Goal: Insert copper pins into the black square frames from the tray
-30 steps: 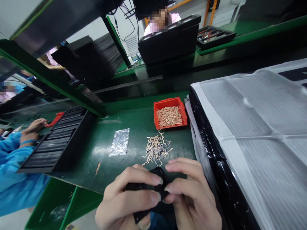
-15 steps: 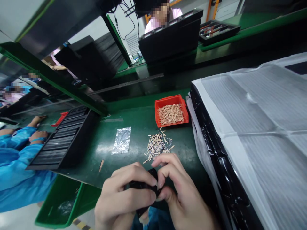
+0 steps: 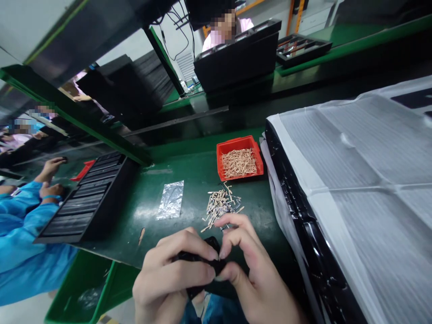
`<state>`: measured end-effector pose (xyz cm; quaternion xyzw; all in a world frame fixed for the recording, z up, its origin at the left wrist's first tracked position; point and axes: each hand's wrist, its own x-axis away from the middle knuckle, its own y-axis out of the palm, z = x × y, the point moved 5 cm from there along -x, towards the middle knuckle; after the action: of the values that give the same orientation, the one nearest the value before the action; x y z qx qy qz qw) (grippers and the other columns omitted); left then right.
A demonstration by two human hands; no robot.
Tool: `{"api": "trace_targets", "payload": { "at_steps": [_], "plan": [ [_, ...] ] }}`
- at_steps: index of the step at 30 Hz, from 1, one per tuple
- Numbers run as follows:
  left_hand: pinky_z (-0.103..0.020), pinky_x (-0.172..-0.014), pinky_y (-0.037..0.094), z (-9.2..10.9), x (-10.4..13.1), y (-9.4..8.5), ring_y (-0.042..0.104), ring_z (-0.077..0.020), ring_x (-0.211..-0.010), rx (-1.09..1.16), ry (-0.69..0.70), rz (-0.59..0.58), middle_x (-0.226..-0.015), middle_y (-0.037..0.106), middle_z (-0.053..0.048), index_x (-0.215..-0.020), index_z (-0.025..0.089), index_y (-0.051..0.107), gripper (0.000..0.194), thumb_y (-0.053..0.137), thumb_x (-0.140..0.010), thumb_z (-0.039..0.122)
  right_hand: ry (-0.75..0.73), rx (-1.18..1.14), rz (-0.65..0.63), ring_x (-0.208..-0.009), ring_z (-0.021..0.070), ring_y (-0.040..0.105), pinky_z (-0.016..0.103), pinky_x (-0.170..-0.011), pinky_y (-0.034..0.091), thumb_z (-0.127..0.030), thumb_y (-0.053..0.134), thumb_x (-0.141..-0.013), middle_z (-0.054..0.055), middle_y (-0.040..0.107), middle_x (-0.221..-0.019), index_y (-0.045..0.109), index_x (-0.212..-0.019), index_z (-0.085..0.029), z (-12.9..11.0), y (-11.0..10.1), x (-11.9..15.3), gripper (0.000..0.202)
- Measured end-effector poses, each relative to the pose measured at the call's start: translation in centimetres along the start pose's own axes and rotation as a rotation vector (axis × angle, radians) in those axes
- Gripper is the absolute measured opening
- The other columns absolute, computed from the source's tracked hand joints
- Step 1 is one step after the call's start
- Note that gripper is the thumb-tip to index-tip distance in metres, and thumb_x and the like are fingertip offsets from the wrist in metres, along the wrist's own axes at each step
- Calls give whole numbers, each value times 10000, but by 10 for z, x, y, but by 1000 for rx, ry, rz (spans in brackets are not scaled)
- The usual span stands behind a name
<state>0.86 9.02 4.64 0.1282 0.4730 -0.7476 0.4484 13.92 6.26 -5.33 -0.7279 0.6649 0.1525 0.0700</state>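
A small black part (image 3: 212, 243), probably plastic, is gripped between the fingers and thumb of my left hand (image 3: 175, 274). My right hand (image 3: 251, 270) meets it from the other side, its thumb and index fingertip pinched at the part's right end. Whether those right fingertips hold some small piece of their own is hidden. Just beyond my hands lies a loose pile of small flat bent strips (image 3: 221, 204), beige and grey. Behind the pile stands a red bin (image 3: 219, 157) full of thin beige pieces.
A clear plastic bag (image 3: 171, 200) lies left of the pile. Black trays (image 3: 94, 193) stand further left, beside a co-worker in blue sleeves (image 3: 27, 225). White sheeting (image 3: 371, 148) covers a black stack at right. A green bin (image 3: 77, 283) sits below the table edge.
My hands stay together on the black part, with only a slight shift. The view has tilted a little. At left, the co-worker's hand has lifted, holding something small and dark.
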Motion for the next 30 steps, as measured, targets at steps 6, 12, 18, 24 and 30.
{"api": "trace_targets", "payload": {
  "at_steps": [6,12,18,24,30],
  "plan": [
    [-283,-583,651,-3,5,0,725,-151,-609,-55,-40,43,-791,758,-50,-821,173,748,243,616,-1020,129,-79,81,74,-1179,191,686,320,-1016,558,-532,497,-1087,45,642,-1242,564,-906,-257,-4,-2,-4,336],
    [-245,-526,615,-1,16,2,757,-164,-627,-49,-159,143,-813,784,-57,-927,151,790,145,696,-1016,214,-192,122,344,-1109,161,695,277,-944,568,-395,599,-1077,26,688,-1149,622,-932,-257,-10,-9,-3,201],
    [-232,-407,508,6,33,27,653,-114,-458,115,-295,331,-794,799,-19,-1208,205,804,233,689,-1007,174,-303,153,529,-1065,162,679,305,-952,556,-282,622,-1070,33,704,-1107,660,-939,-227,-16,-16,2,147],
    [-230,-377,423,6,39,36,608,-102,-414,109,-354,433,-690,730,16,-1191,245,821,231,684,-1014,186,-344,110,489,-1038,153,698,307,-990,563,-279,604,-1081,20,745,-990,671,-939,-213,-18,-17,0,171],
    [-224,-387,403,6,41,37,603,-96,-417,104,-418,402,-680,695,18,-1139,233,825,182,689,-1025,192,-293,115,378,-1076,167,723,298,-945,600,-383,601,-1082,-1,787,-892,645,-879,-230,-18,-22,-2,258]
  ]
}}
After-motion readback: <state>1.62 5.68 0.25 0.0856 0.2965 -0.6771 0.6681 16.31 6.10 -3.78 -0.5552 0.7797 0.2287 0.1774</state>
